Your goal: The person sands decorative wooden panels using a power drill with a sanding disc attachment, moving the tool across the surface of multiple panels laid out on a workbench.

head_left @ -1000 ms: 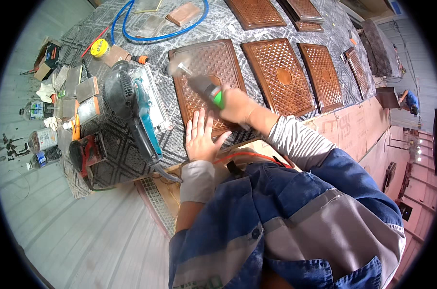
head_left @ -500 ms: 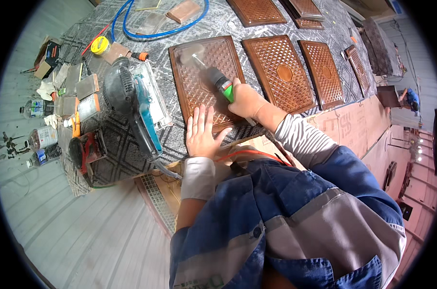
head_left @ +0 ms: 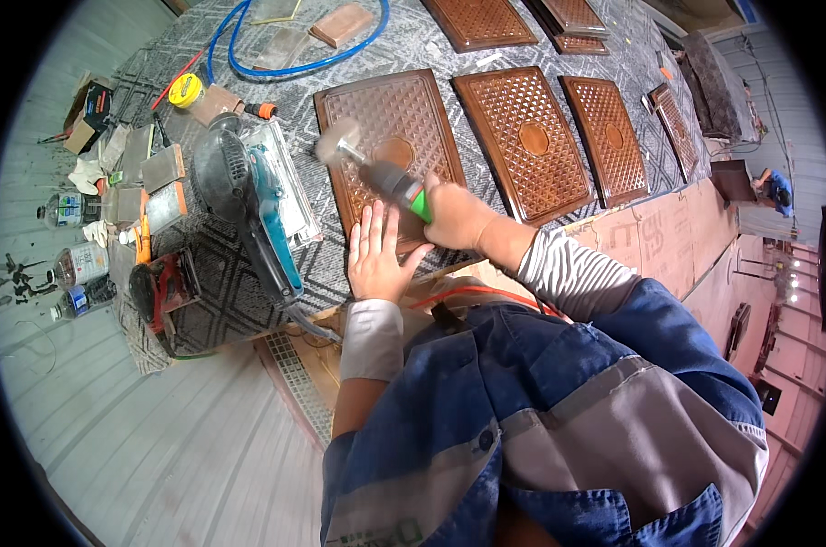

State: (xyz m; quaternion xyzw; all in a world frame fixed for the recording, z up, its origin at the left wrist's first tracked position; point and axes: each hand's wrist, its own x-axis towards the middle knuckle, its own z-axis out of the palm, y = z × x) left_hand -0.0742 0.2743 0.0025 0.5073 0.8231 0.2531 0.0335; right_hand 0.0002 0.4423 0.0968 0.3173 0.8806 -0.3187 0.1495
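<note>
A brown wooden panel (head_left: 413, 102) with a diamond-patterned face and a round centre lies in front of me on the patterned cloth. My left hand (head_left: 376, 262) rests flat on its near left corner, fingers stretched out. Wrapped round a black-and-green rotary tool (head_left: 393, 180), my right hand (head_left: 458, 217) is just right of the left one. The tool's shaft points up and left, ending in a pale round head (head_left: 336, 141), blurred by motion, over the panel's left edge. Whether the head touches the wood I cannot tell.
Left of the panel lies a large teal-and-black sander (head_left: 269, 223). Beyond it are a red sander (head_left: 162, 287), a yellow-lidded tin (head_left: 186, 90), sanding blocks and bottles. More carved panels (head_left: 527, 137) lie to the right. A blue hose (head_left: 308, 68) curves at the back.
My right hand has swung the rotary tool left and slightly toward me; its head has gone from the panel's upper middle to its left edge. The left hand stays on the panel.
</note>
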